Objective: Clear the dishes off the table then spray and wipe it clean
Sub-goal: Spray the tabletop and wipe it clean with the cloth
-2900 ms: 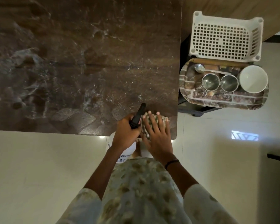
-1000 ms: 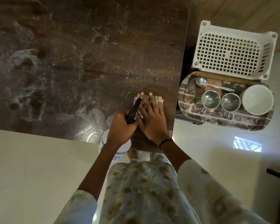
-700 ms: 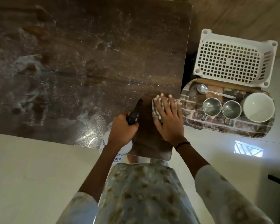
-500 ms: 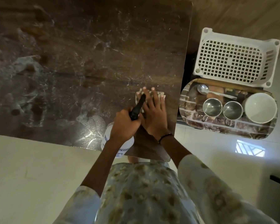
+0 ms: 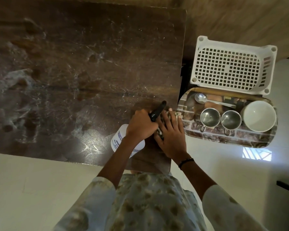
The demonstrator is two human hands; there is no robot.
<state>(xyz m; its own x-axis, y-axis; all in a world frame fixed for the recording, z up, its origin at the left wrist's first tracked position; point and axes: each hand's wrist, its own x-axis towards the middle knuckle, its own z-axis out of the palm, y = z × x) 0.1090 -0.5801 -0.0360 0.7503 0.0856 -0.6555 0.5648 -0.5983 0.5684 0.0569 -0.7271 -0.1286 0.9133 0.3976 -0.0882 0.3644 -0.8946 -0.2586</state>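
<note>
Marble-patterned table (image 5: 73,72), near right corner: left hand (image 5: 140,125) is gripping white spray bottle (image 5: 122,140); right hand (image 5: 171,134), fingers extended, is pressing patterned cloth (image 5: 159,131) onto it. Right: tray (image 5: 223,139) is carrying spoon (image 5: 207,100), 2 steel cups (image 5: 210,117), white bowl (image 5: 259,115).

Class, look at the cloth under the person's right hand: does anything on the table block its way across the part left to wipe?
Nothing visible does. The right hand presses the cloth at the table's near right corner; the left hand grips the spray bottle beside it, and the tabletop beyond shows no dishes.
</note>
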